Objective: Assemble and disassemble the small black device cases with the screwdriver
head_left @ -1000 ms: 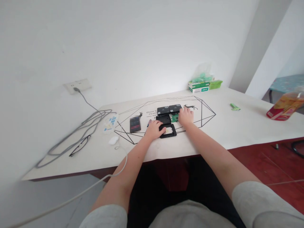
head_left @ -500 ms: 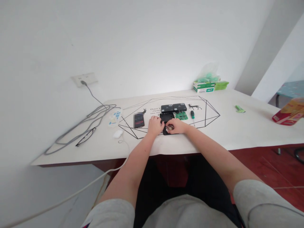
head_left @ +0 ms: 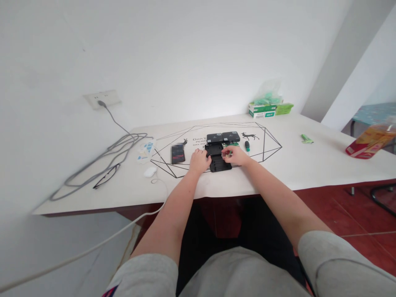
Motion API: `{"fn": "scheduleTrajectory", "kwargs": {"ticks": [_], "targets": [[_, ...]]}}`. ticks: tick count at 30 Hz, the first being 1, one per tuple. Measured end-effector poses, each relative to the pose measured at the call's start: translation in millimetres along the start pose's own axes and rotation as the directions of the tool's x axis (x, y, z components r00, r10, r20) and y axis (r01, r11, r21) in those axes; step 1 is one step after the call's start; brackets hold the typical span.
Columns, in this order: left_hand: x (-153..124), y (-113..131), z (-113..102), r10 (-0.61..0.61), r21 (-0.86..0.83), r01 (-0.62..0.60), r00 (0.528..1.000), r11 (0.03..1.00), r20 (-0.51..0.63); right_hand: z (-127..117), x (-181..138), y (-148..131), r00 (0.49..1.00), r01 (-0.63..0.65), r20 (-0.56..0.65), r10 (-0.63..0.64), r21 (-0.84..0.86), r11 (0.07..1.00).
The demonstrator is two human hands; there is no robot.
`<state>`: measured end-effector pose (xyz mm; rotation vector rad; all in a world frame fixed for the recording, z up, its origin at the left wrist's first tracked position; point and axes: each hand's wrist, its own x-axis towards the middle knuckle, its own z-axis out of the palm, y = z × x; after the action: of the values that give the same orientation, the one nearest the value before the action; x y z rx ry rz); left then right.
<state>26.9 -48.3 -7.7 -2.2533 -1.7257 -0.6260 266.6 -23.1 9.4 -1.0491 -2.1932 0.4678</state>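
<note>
Two black plastic case halves lie one behind the other on the table: a rear half and a front half. My left hand has its curled fingers on their left edge, gripping it. On the right side, my right hand is pinched together over the edge where the halves meet; what sits in its fingertips is too small to make out. A green circuit board lies just behind that hand, partly covered by it. Two closed black boxes stand side by side at the back.
Right of the board lies a green-and-black screwdriver. A phone, white charger, glasses and grey cable are to the left. Green boxes stand at the back, with a red-and-yellow pouch far right.
My right hand has moved back and right from the front case half, uncovering it, and now covers part of the circuit board. My left hand stays at the left edge. The view has shifted slightly.
</note>
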Motion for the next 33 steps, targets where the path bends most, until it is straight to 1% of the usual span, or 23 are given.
{"fn": "scheduleTrajectory", "kwargs": {"ticks": [3, 6, 9, 14, 16, 19, 22, 24, 26, 30, 33], "targets": [[-0.1, 0.8, -0.5, -0.006, -0.028, 0.006, 1.000, 1.000, 0.000, -14.4, -15.4, 13.6, 0.998, -0.049, 0.023, 0.050, -0.023, 0.999], [0.0, 1.1, -1.0, 0.001, -0.050, -0.002, 1.000, 0.999, -0.026, -20.4, -28.9, 22.4, 0.996, -0.078, 0.035, 0.081, -0.075, 0.994], [0.4, 1.1, -1.0, 0.000, -0.060, -0.002, 1.000, 0.998, -0.031, -16.6, -34.2, 23.4, 0.993, -0.098, 0.046, 0.107, -0.165, 0.981], [1.6, 2.2, -0.4, -0.008, -0.101, 0.007, 1.000, 0.995, -0.011, -5.9, -32.6, 16.2, 0.991, -0.096, 0.066, 0.120, -0.283, 0.954], [1.9, 1.9, 0.4, 0.014, -0.107, -0.014, 1.000, 0.994, -0.002, -4.5, -32.1, 13.8, 0.990, -0.116, 0.041, 0.135, -0.317, 0.941], [2.0, 0.0, 2.1, 0.028, -0.102, -0.027, 1.000, 0.994, 0.004, -4.5, -31.9, 12.4, 0.978, -0.207, -0.052, 0.202, -0.361, 0.910], [1.9, -2.0, 4.0, 0.025, -0.094, -0.026, 1.000, 0.995, -0.003, -4.7, -31.1, 12.6, 0.943, -0.331, -0.161, 0.291, -0.392, 0.858], [1.7, -2.7, 5.0, 0.034, -0.081, -0.035, 0.999, 0.996, -0.017, -4.3, -29.8, 13.4, 0.918, -0.396, -0.207, 0.339, -0.407, 0.823], [1.5, -3.1, 5.4, 0.052, -0.076, -0.054, 0.998, 0.996, -0.024, -3.8, -28.2, 14.8, 0.901, -0.434, -0.217, 0.376, -0.421, 0.796], [1.5, -3.7, 4.9, 0.087, -0.093, -0.089, 0.996, 0.992, -0.029, -4.5, -25.7, 20.6, 0.891, -0.453, -0.183, 0.416, -0.432, 0.780], [1.6, -4.4, 3.9, 0.067, -0.091, -0.070, 0.997, 0.993, -0.035, -5.4, -24.0, 25.3, 0.883, -0.465, -0.171, 0.436, -0.429, 0.774]]}}
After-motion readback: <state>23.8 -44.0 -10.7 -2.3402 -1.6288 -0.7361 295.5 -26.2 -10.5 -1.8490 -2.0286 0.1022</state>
